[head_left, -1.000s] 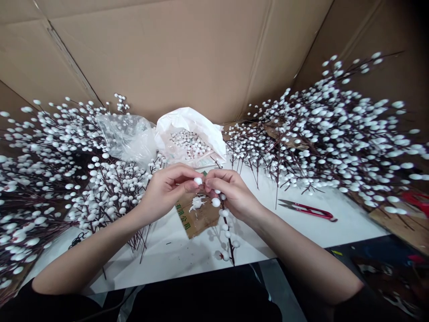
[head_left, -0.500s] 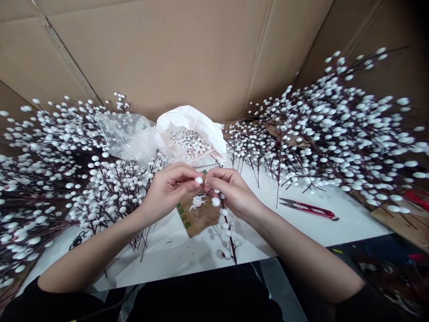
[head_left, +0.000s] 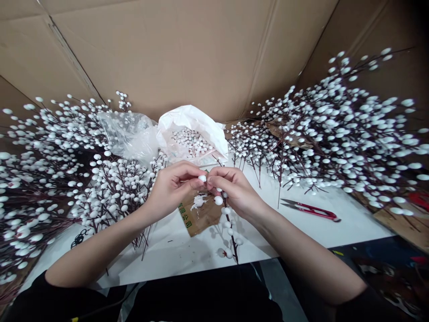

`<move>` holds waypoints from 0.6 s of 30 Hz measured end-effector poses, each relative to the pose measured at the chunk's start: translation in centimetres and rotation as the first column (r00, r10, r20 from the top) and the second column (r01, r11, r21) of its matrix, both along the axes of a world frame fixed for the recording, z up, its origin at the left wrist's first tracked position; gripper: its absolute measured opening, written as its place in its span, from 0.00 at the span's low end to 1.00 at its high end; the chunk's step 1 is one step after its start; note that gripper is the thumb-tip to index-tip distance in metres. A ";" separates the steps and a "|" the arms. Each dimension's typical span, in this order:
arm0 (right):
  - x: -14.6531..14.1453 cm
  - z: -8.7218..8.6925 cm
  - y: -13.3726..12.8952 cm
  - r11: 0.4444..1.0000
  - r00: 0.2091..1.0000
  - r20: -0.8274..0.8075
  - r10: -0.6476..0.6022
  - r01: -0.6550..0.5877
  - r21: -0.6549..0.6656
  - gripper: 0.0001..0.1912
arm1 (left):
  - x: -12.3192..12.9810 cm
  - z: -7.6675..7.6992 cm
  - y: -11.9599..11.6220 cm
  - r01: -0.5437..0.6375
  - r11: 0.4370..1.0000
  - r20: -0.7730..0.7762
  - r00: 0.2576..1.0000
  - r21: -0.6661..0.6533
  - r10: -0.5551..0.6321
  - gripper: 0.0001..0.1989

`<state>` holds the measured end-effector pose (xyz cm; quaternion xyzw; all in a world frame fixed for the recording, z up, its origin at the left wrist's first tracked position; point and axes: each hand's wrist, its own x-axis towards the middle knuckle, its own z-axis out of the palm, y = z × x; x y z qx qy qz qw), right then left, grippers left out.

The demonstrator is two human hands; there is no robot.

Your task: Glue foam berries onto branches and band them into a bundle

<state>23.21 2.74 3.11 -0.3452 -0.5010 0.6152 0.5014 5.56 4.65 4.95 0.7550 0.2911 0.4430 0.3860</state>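
Observation:
Between the thumb and fingers of my left hand (head_left: 176, 185) is a white artificial berry (head_left: 202, 178). My right hand (head_left: 234, 190) pinches the upper part of a brown artificial berry branch (head_left: 229, 223), whose lower end hangs down toward me with white berries along it. Both hands' fingertips meet around the single berry, and the contact point is hidden by them. Below my hands lies a piece of brown tape or card (head_left: 204, 219) with green printed characters. A smear of white glue-like stuff (head_left: 199, 202) sits on it.
An open white bag (head_left: 191, 116) of loose berries stands behind my hands, with a clear plastic bag (head_left: 129, 134) beside it. Bunches of berry branches fill the left (head_left: 114, 188) and right (head_left: 351, 129). Red-handled thread snips (head_left: 311, 210) lie on the white tabletop (head_left: 268, 232).
The whole view has shifted slightly, so things appear a little further right. My hands keep the same pinched hold on the berry and the branch.

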 end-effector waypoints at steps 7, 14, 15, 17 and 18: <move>0.0 0.0 -0.1 1.000 1.000 0.029 -0.004 0.004 -0.015 0.09 | 0.2 -0.1 -0.1 0.014 0.998 0.038 0.999 -0.056 -0.012 0.06; -0.5 0.6 -0.3 0.998 0.997 -0.069 -0.037 0.034 -0.051 0.10 | 0.1 1.0 -0.4 0.018 0.996 0.042 0.999 -0.088 -0.014 0.04; -0.5 0.8 -0.3 0.997 0.995 -0.086 -0.042 0.036 -0.062 0.11 | 0.0 1.5 -0.5 0.007 0.998 0.016 1.000 -0.065 -0.006 0.04; -0.4 1.2 -0.5 0.998 0.993 -0.115 -0.033 0.026 -0.061 0.14 | -0.3 2.7 -0.8 -0.008 1.000 -0.013 1.000 -0.023 0.008 0.05; -0.4 1.3 -0.6 0.998 0.991 -0.132 -0.011 0.004 -0.056 0.15 | -0.6 3.5 -1.1 -0.014 1.000 -0.009 1.000 -0.021 0.014 0.05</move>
